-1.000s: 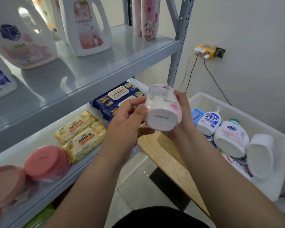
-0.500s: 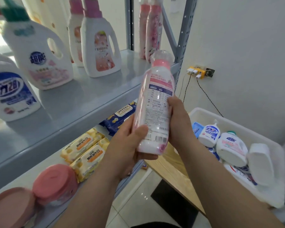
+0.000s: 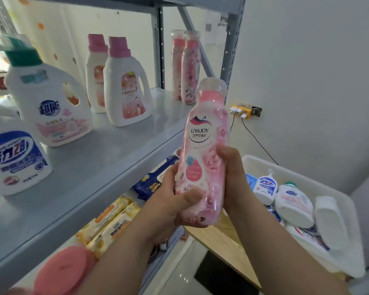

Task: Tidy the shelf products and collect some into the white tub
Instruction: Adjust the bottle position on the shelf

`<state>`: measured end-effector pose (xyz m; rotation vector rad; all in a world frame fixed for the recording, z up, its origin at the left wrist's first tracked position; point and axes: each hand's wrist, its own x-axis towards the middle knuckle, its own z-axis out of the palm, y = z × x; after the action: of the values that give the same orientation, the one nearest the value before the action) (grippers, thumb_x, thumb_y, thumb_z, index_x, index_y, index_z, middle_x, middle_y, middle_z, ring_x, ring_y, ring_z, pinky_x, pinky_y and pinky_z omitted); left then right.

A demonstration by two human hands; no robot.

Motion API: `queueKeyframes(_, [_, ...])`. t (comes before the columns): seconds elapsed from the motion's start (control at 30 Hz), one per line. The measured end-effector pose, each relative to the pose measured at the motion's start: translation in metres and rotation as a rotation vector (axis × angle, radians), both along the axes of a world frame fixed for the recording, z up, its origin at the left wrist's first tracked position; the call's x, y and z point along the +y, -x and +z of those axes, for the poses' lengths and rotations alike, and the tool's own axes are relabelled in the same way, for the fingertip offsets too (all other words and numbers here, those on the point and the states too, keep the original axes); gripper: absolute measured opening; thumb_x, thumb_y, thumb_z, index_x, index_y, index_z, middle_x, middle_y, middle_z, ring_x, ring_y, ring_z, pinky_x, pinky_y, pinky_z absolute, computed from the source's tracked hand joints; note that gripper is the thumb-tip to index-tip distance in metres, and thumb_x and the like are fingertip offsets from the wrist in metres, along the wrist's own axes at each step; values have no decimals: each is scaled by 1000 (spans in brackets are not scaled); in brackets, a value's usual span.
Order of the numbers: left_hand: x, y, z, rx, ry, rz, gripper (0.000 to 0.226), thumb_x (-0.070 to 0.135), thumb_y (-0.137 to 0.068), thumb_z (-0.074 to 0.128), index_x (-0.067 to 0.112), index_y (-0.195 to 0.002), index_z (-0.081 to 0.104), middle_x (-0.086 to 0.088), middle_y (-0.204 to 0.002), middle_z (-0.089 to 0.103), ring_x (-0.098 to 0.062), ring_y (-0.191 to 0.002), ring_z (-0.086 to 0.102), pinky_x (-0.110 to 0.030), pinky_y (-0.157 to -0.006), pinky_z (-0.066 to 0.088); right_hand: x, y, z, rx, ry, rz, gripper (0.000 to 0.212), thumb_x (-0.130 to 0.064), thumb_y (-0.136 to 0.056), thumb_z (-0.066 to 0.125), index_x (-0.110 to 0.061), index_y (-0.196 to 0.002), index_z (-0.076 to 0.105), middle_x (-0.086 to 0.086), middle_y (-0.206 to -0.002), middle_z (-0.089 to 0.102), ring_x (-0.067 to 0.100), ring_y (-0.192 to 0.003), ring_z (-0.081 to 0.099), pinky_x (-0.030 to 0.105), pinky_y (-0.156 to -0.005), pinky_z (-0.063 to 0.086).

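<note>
by the white tub (image 3: pixel 303 178) — left hand (image 3: pixel 168 206), right hand (image 3: pixel 234 182): fingers (image 3: pixel 190 198) curled round pink bottle (image 3: pixel 202 141).

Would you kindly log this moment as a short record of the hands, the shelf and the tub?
held: pink bottle, upright, label toward camera
left hand: grips its lower part, thumb across the front
right hand: grips its right side
upper shelf: detergent jugs, two tall pink containers at the back
below it: wipes packs
white tub: right of the shelf, holds white bottles
</note>
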<state>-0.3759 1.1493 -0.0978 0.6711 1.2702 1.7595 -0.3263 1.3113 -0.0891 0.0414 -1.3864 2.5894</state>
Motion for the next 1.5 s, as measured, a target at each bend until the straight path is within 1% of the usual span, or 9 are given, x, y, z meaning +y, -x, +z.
queueKeyframes(0.2, [32, 5, 17, 388, 61, 341, 66, 27, -77, 87, 46, -130, 51, 11, -115, 70, -12, -104, 71, -35, -77, 63, 21, 4, 36, -148, -606, -629, 30, -42, -85, 56, -27, -108, 70, 0, -102, 75, 21, -93, 74, 44, -84, 60])
queueKeyframes(0.33, [77, 23, 20, 602, -10, 444, 73, 14, -85, 78, 41, -143, 43, 8, -124, 64, -9, -109, 67, -28, -78, 62, 30, 19, 52, -210, -718, -658, 49, -43, -78, 78, -40, -122, 54, -13, -110, 71, 4, -94, 72, 32, -82, 60])
queueKeyframes(0.5, [118, 48, 31, 877, 78, 454, 85, 1, -92, 62, 28, -160, 20, 3, -146, 38, 5, -121, 48, -2, -87, 44, 84, 49, 73, -362, -720, -725, 80, -58, -50, 85, -23, -113, 50, 3, -107, 70, 21, -88, 74, 47, -70, 64])
queueKeyframes(0.7, [158, 108, 62, 953, 142, 403, 78, 11, -95, 58, 31, -160, 20, 9, -144, 39, 9, -118, 48, -11, -97, 43, 137, 108, 83, -275, -658, -742, 76, -45, -54, 90, -20, -117, 56, 4, -106, 72, 22, -86, 76, 52, -66, 64])
queueKeyframes(0.83, [173, 162, 80, 1082, 294, 412, 64, 23, -99, 55, 31, -157, 28, 7, -153, 40, -8, -135, 42, -30, -111, 37, 173, 146, 84, -183, -766, -802, 67, -32, -66, 94, -22, -116, 51, -6, -105, 68, 10, -92, 70, 34, -76, 59])
queueKeyframes(0.97, [194, 214, 92, 1105, 456, 432, 64, 21, -96, 55, 29, -153, 30, 0, -144, 46, -16, -131, 46, -30, -102, 40, 213, 187, 89, -157, -832, -769, 60, -28, -70, 92, -26, -112, 49, -10, -101, 66, 8, -89, 67, 24, -71, 51])
queueKeyframes(1.17, [240, 269, 102, 1002, 525, 551, 68, 31, -92, 65, 31, -149, 28, 3, -134, 42, -14, -114, 50, -28, -77, 46, 260, 240, 85, -153, -933, -761, 60, -36, -54, 91, -36, -100, 53, 1, -108, 68, 18, -95, 70, 43, -82, 63])
queueKeyframes(1.33, [276, 302, 110, 897, 551, 664, 93, 34, -87, 74, 26, -158, 13, -8, -154, 30, -28, -134, 45, -40, -90, 49, 285, 267, 71, -169, -934, -707, 70, -44, -49, 93, -32, -108, 58, -2, -106, 71, 17, -95, 72, 45, -83, 63])
queueKeyframes(1.5, [304, 314, 116, 925, 491, 772, 90, 29, -82, 76, 32, -152, 19, -7, -147, 34, -28, -117, 51, -35, -81, 54, 297, 280, 64, -144, -952, -690, 72, -41, -55, 94, -30, -115, 56, -9, -107, 70, 10, -96, 70, 34, -82, 59])
